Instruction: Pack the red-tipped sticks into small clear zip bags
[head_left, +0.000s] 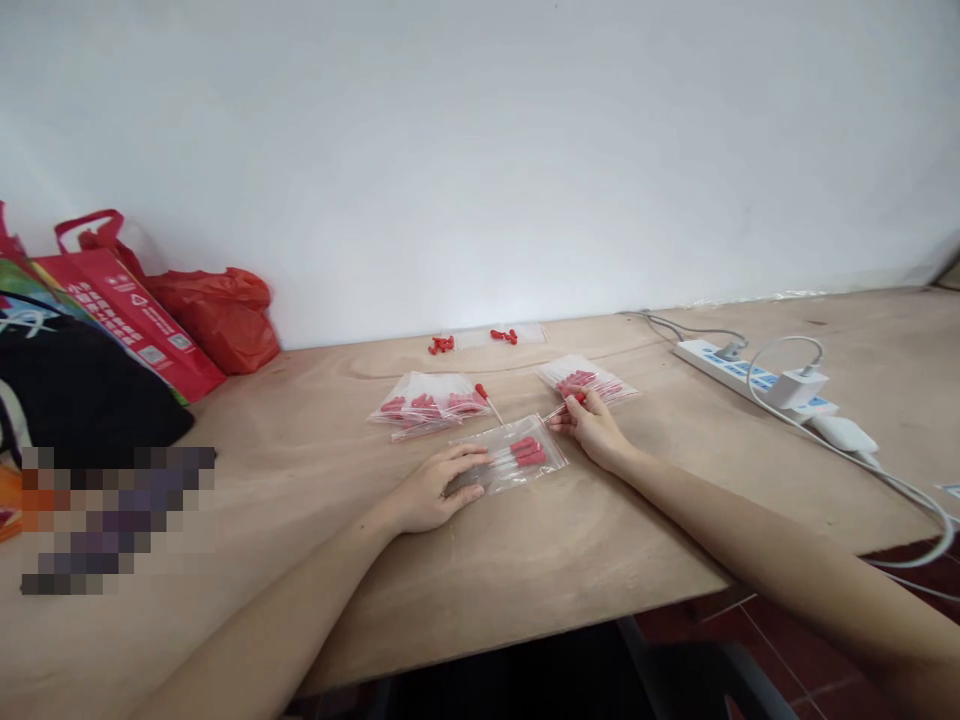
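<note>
While the spread left hand point(435, 487) touches a bag point(517, 477), the right point(598, 430) pinches a screwdriver point(576, 399).

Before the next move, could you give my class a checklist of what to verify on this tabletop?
1. Left hand on the zip bag: ok, it rests on the bag's left end.
2. Right hand holding a red-ended rod: ok, pinched beside the bag's right end.
3. Bag's mouth open: cannot tell, too small to see.
4. Loose rod apart from the bag: cannot tell, its pale end meets the bag's far edge in view.
5. Power strip away from both hands: ok, it lies farther right.
</note>
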